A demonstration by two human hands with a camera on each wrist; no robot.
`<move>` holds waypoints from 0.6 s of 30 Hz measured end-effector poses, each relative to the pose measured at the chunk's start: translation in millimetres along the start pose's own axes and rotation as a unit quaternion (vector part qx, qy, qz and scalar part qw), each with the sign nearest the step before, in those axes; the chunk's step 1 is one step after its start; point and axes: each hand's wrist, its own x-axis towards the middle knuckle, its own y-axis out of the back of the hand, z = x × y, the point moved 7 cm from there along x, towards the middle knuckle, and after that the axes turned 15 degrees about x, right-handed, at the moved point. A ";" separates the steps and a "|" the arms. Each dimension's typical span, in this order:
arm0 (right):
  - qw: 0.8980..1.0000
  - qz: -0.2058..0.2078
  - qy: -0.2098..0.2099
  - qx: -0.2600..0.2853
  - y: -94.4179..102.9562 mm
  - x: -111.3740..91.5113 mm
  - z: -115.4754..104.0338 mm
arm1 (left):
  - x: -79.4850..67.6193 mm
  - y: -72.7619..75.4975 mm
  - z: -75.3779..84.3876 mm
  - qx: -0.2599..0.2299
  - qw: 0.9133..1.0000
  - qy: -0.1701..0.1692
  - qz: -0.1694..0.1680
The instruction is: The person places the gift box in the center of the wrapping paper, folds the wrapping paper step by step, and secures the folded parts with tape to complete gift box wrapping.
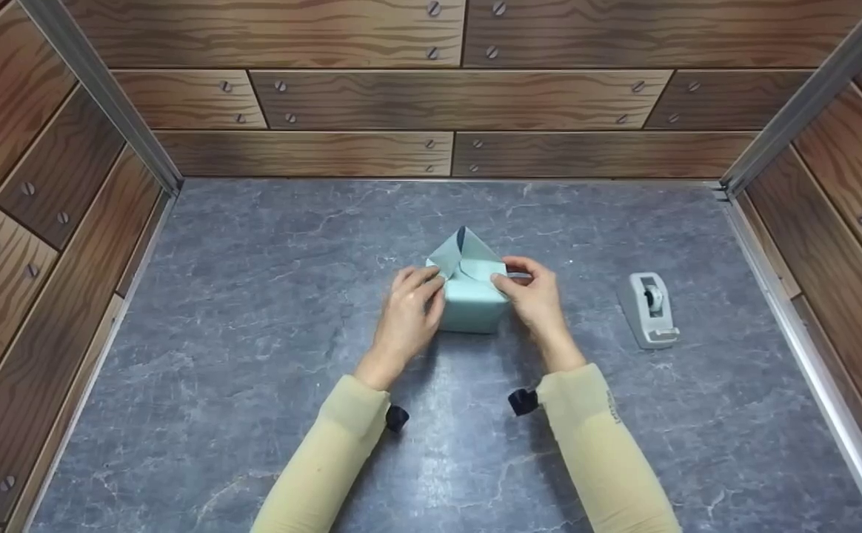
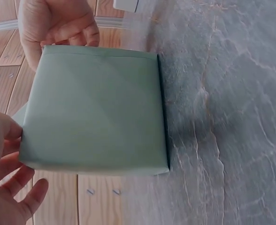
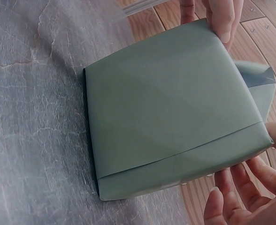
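A box wrapped in pale green paper [image 1: 473, 314] stands on the grey marbled surface between the two hands. At its far top, paper flaps [image 1: 481, 248] rise to a point with a dark gap between them. My left hand [image 1: 406, 307] holds the box at its left top edge, fingertips on the folded paper. On the opposite side my right hand [image 1: 539, 296] grips the box, thumb on the top edge and fingers along the side. The front face of the box [image 2: 95, 110] looks smooth in the left wrist view, and a paper seam [image 3: 185, 152] crosses it in the right wrist view.
A grey tape dispenser [image 1: 637, 314] with a roll in it stands to the right of the right hand. Wood-patterned panels [image 1: 460, 100] wall the surface at the back and both sides, with metal rails [image 1: 809, 355] along the corners and edges.
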 end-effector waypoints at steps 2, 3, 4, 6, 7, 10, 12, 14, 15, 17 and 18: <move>1.000 -0.001 -0.001 -0.001 -0.5 0.0 -0.4 | -0.9 -1.6 0.6 0.010 1.000 -0.009 -0.012; 1.000 -0.001 -0.002 -0.002 -0.6 0.0 -0.5 | -1.4 -2.7 1.0 0.018 1.000 -0.014 -0.022; 1.000 -0.002 -0.002 -0.004 -0.4 0.0 -0.6 | -1.9 -4.3 1.7 0.029 0.999 -0.020 -0.032; 1.000 -0.002 -0.002 -0.007 -0.1 -0.1 -0.4 | -2.7 -7.3 3.0 0.051 0.997 -0.031 -0.058; 1.000 -0.003 -0.002 -0.008 0.0 0.0 0.0 | -3.1 -8.7 3.6 0.060 0.995 -0.036 -0.071; 1.000 -0.004 0.003 -0.008 0.2 0.2 0.4 | -3.7 -11.6 5.2 0.080 0.990 -0.047 -0.102; 1.000 -0.006 0.004 -0.006 0.3 0.3 0.9 | -3.6 -12.3 5.8 0.082 0.989 -0.050 -0.115; 1.000 -0.007 0.004 -0.006 0.0 0.4 1.3 | -3.4 -13.0 6.0 0.087 0.987 -0.055 -0.123; 1.000 -0.008 0.003 -0.005 -0.3 0.5 1.6 | -3.2 -13.3 6.0 0.088 0.987 -0.057 -0.126; 1.000 -0.011 0.002 -0.008 -0.8 0.5 1.7 | -3.0 -14.2 6.2 0.094 0.985 -0.063 -0.131; 1.000 -0.011 0.002 -0.009 -1.1 0.4 1.5 | -2.8 -14.7 6.2 0.097 0.984 -0.065 -0.133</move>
